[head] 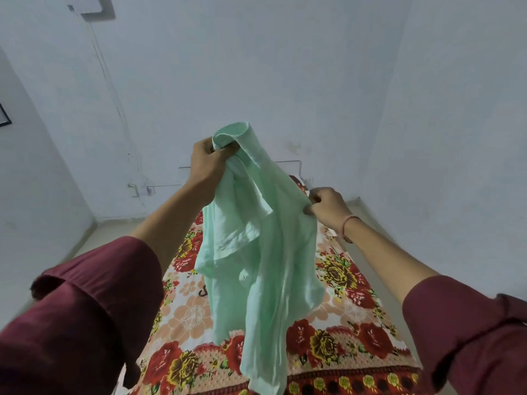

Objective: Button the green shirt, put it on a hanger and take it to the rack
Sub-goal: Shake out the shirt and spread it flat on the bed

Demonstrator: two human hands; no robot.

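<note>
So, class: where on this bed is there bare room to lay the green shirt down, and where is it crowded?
Bare floral sheet shows between the hanging green shirt and the right forearm. Left of the shirt the strip is narrower, with a small dark object on it. Behind the shirt is hidden.

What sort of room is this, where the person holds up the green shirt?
Probably a bedroom in a home. A bed with a floral cover lies under the held green shirt, and plain white walls stand close around it.
</note>
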